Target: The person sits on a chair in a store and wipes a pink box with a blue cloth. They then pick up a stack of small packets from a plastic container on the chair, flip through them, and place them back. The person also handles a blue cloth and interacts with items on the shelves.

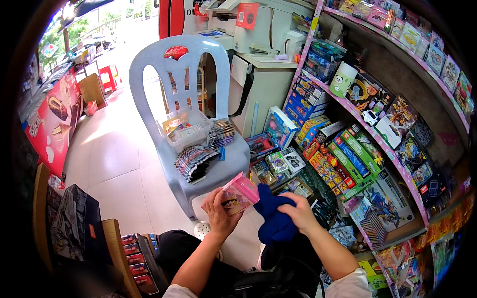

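Observation:
My left hand [223,214] grips a pink cardboard box [241,194] with a printed picture on its face, tilted above my lap. In my right hand [301,211] is a dark blue cloth [276,219], bunched up and hanging down, its upper end beside the box's right edge. Ahead stands a grey-blue plastic chair [220,169]. On its seat are a clear plastic tub [186,130] with packets inside, a fanned row of foil packets [195,160] and a second stack of packets [220,134].
To the right, shelves with pink edging [387,149] hold boxed toys and a panda-print canister [343,79]. Small boxes [277,162] crowd the floor by the chair. A printer [223,22] stands behind. At lower left is a rack of small boxes [137,259].

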`<move>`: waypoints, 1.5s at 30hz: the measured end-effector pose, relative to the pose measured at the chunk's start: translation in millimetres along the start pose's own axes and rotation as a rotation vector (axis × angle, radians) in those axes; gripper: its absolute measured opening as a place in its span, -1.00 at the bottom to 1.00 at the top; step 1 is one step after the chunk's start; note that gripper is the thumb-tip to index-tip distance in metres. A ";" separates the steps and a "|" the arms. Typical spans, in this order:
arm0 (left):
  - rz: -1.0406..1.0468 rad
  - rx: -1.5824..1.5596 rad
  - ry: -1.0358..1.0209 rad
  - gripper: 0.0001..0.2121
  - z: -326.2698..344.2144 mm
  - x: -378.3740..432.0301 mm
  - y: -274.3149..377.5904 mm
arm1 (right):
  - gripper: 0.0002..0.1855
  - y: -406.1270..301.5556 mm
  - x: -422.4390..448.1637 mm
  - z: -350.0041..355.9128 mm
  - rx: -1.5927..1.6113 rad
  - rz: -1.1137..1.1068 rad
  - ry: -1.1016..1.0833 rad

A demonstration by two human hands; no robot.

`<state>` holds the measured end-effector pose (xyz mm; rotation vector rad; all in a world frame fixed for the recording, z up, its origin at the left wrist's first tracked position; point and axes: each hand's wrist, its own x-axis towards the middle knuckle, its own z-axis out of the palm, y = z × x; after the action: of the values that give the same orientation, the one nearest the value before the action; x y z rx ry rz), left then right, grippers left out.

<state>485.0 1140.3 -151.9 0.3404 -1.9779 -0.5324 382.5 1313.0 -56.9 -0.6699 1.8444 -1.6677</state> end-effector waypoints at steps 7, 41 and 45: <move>-0.072 -0.082 -0.038 -0.18 4.5 -1.0 4.7 | -0.76 3.4 -14.1 -16.8 0.316 0.049 0.150; -0.818 -1.309 -0.461 -0.44 15.4 -18.6 10.2 | -0.51 70.6 28.6 64.6 -0.533 -0.498 0.012; -0.708 -1.135 -0.567 -0.43 10.0 -20.8 14.7 | -0.57 63.3 49.4 73.5 -0.162 -0.381 0.178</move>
<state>485.2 1164.7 -164.3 0.1437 -1.6622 -2.2520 398.3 1232.8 -128.7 -1.0231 2.0941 -1.8778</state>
